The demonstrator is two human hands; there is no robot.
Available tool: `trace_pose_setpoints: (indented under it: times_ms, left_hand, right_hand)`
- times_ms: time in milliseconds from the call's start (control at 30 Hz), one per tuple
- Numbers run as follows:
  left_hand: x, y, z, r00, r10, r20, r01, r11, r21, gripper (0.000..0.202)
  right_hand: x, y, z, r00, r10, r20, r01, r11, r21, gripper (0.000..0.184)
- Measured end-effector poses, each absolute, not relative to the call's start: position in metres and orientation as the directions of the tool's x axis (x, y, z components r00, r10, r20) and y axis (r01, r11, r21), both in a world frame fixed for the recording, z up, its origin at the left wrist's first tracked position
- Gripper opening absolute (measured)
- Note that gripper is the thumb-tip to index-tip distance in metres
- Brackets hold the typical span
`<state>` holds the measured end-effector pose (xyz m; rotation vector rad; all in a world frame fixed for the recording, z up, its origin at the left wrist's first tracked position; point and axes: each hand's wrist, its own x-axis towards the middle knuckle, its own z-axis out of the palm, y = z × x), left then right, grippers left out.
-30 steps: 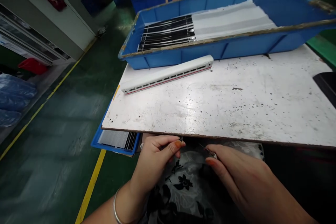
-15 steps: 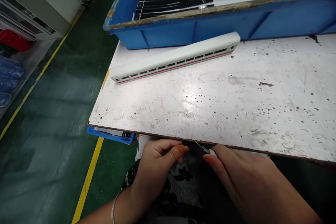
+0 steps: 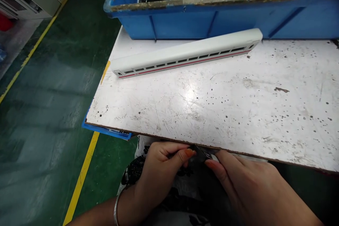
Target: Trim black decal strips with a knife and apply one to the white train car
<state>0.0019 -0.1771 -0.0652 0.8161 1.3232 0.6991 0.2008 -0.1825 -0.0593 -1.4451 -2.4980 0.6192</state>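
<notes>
Just below the table's front edge, my left hand (image 3: 165,166) is closed, thumb and forefinger pinched together. A small dark piece seems to be at the fingertips, too small to name. My right hand (image 3: 245,178) is wrapped round a slim pointed metal tool (image 3: 207,155), its tip directed left at the left fingertips. Whether the tip touches the piece, I cannot tell. On the table lies a white model train car shell (image 3: 185,51) with dark windows and a red stripe, apart from both hands.
A large blue bin (image 3: 182,24) with dark and white strips in it stands along the back of the scuffed white table (image 3: 169,102). Another blue container (image 3: 106,130) shows under the left corner. Green floor with a yellow line (image 3: 82,176) lies to the left.
My left hand has shifted slightly right, and its fingertips are now closer to the tool's tip. The view has tilted slightly. The train car shell stays on the table.
</notes>
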Motion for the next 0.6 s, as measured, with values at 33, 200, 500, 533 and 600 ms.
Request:
trace_pose_setpoints:
  times_ms: [33,200,500,533,600]
  left_hand:
    - [0.002,-0.177,-0.065,0.126,0.828,-0.547,0.019,0.549,0.836,0.034]
    - [0.002,-0.176,-0.063,0.134,0.828,-0.544,0.027,0.546,0.837,0.035]
    - [0.000,-0.175,-0.062,0.134,0.820,-0.556,0.028,0.558,0.830,0.033]
    - [0.000,-0.175,-0.062,0.133,0.818,-0.560,0.024,0.562,0.827,0.033]
    - [0.000,-0.175,-0.061,0.133,0.816,-0.562,0.012,0.566,0.824,0.033]
  right_hand:
    - [0.201,-0.182,-0.059,-0.517,0.855,-0.054,0.780,0.444,-0.440,0.033]
    - [0.194,-0.178,-0.053,-0.515,0.855,-0.063,0.787,0.443,-0.430,0.036]
    - [0.185,-0.177,-0.045,-0.480,0.876,-0.043,0.821,0.432,-0.373,0.044]
    - [0.184,-0.177,-0.045,-0.477,0.878,-0.044,0.823,0.429,-0.373,0.044]
    - [0.184,-0.177,-0.044,-0.478,0.877,-0.044,0.824,0.430,-0.369,0.044]
